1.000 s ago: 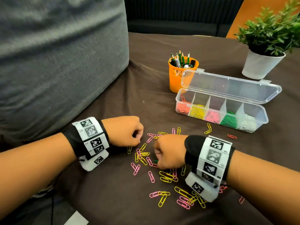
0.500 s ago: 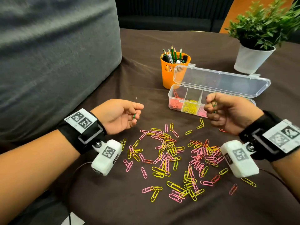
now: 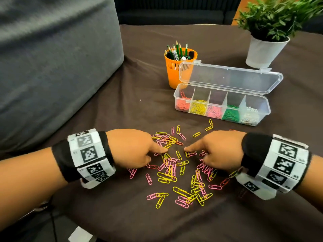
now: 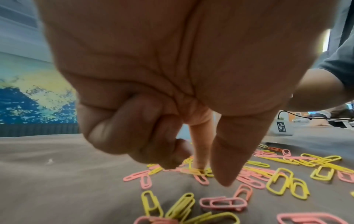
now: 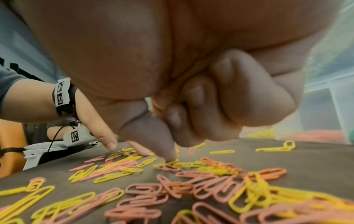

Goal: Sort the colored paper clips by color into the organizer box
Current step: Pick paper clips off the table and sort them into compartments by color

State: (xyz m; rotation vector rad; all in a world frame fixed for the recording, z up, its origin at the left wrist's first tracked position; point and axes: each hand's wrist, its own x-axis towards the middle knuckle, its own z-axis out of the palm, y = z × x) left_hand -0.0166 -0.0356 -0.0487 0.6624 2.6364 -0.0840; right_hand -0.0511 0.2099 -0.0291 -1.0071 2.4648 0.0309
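Loose paper clips (image 3: 176, 165) lie scattered on the table (image 3: 108, 213) at its near middle. The left hand (image 3: 132, 149) rests on the left edge of the scatter and the right hand (image 3: 218, 151) on the right edge, their forefingers pointing inward, near each other but apart. Beyond the scatter, far and to the right, stands the organizer box (image 3: 222, 105), its lid (image 3: 230, 79) tipped back, sorted clips in its compartments. A pencil cup (image 3: 174, 70) stands just behind the box's left end. A potted plant (image 3: 267, 49) stands at the far right. A cushion (image 3: 52, 63) fills the left.
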